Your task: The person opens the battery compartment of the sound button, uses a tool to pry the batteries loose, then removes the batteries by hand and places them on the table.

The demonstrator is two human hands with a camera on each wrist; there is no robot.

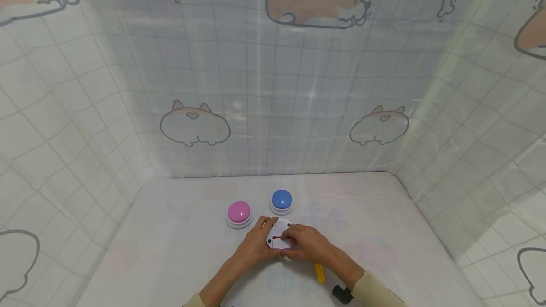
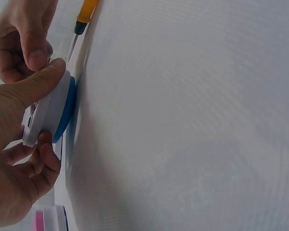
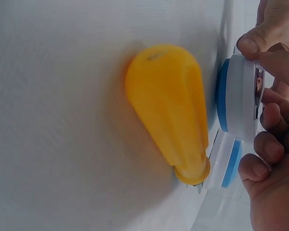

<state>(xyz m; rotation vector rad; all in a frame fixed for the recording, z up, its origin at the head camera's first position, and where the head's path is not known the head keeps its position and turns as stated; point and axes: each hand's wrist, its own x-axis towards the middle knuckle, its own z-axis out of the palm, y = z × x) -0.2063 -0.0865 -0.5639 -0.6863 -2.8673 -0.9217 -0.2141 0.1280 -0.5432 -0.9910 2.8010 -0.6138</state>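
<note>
A round white push button (image 1: pixel 280 226) with a blue dome lies face down, its underside with speaker holes and a battery compartment turned up. My left hand (image 1: pixel 255 244) grips its left side, thumb at the near edge and fingers round the far edge. My right hand (image 1: pixel 309 244) is bent over the right side, thumb at the near edge and index finger at the compartment; its other fingers are curled. In the right wrist view a coppery gleam shows in the compartment. Beside my right hand lies a screwdriver (image 3: pixel 166 101) with a yellow handle.
Behind my hands stand a pink push button (image 1: pixel 239 212) and a blue push button (image 1: pixel 282 200), both dome up. A dark cylindrical object (image 1: pixel 342 293) lies by the right sleeve, partly hidden. Printed sheeting (image 1: pixel 273 79) walls in the white table (image 1: pixel 170 259) at the back and sides.
</note>
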